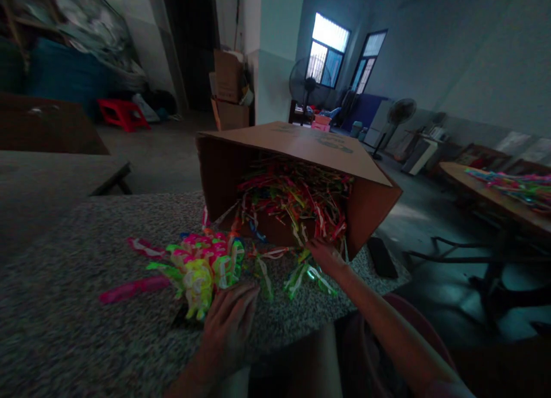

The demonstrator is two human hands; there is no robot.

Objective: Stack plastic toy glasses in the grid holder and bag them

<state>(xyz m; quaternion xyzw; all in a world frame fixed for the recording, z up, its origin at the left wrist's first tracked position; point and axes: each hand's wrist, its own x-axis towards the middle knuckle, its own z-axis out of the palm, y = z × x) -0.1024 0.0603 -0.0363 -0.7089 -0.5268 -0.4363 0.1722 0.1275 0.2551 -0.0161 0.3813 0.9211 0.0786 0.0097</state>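
A cardboard box (301, 145) lies on its side with its mouth toward me. Inside is a tangle of thin coloured plastic strips (297, 200), mostly pink, red and yellow-green. My right hand (327, 257) is at the box's lower lip, its fingers closed among the strips; its fingertips are partly hidden. Below it, green clear-plastic pieces (297, 280) lie on the speckled tabletop (142, 340). My left hand (232, 309) rests beside a pile of pink, yellow and green plastic pieces (206, 260), fingers extended side by side, with nothing visible in them.
A dark phone-like slab (382, 257) lies right of the box. Long pink pieces (133, 288) stick out left of the pile. Another table (486, 185) at right bears more coloured strips. A red stool (123, 114), stacked cartons (230, 88) and fans (400, 112) stand farther back.
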